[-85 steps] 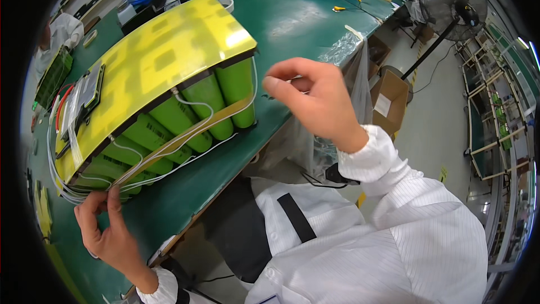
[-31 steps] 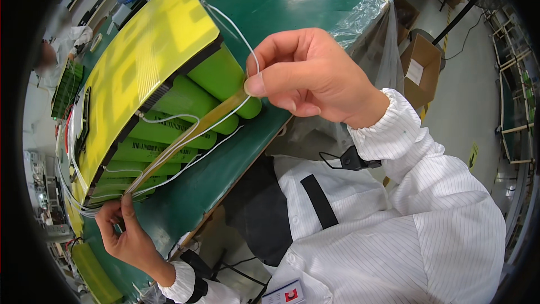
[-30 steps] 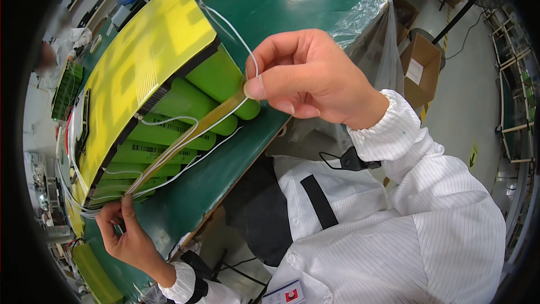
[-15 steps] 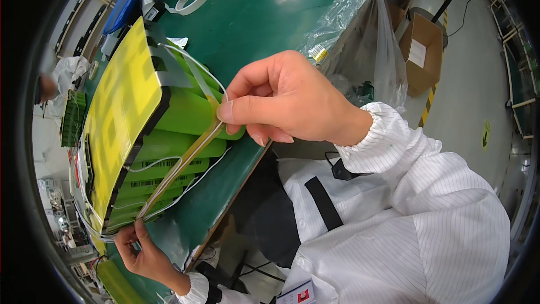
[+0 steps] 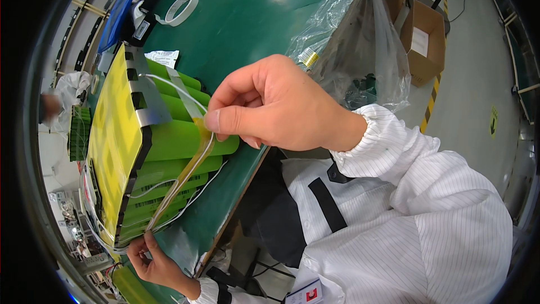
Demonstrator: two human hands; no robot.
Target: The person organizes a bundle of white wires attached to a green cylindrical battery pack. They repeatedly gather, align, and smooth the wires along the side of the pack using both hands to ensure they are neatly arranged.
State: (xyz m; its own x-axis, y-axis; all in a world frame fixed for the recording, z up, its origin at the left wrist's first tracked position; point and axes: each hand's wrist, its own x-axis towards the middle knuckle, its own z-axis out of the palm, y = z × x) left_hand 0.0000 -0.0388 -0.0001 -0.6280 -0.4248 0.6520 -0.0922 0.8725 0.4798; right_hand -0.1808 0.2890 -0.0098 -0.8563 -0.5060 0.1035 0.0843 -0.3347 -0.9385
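A battery pack of green cylindrical cells (image 5: 174,142) stands tilted on the green bench, a yellow sheet (image 5: 115,135) covering its left face. Along the cells runs a strip of amber tape (image 5: 183,179) with thin white wires (image 5: 198,160) lying on it. At the upper end, my right hand (image 5: 275,104) pinches a white wire between thumb and forefinger, close against the tape. Down at the pack's lower corner, my left hand (image 5: 160,264) has thumb and finger pressed together on the wire bundle. A metal strip (image 5: 152,114) wraps over the pack's edge.
A white tape roll (image 5: 181,9) and a small white packet (image 5: 163,58) lie on the green bench (image 5: 242,17). Clear plastic sheeting (image 5: 360,50) hangs over its right edge. An open cardboard box (image 5: 424,45) stands on the floor. Another green pack (image 5: 79,132) is at left.
The pack appears slightly lower in view, with both hands shifted along with it. My right hand still pinches the wire at the tape, and my left hand stays at the lower corner.
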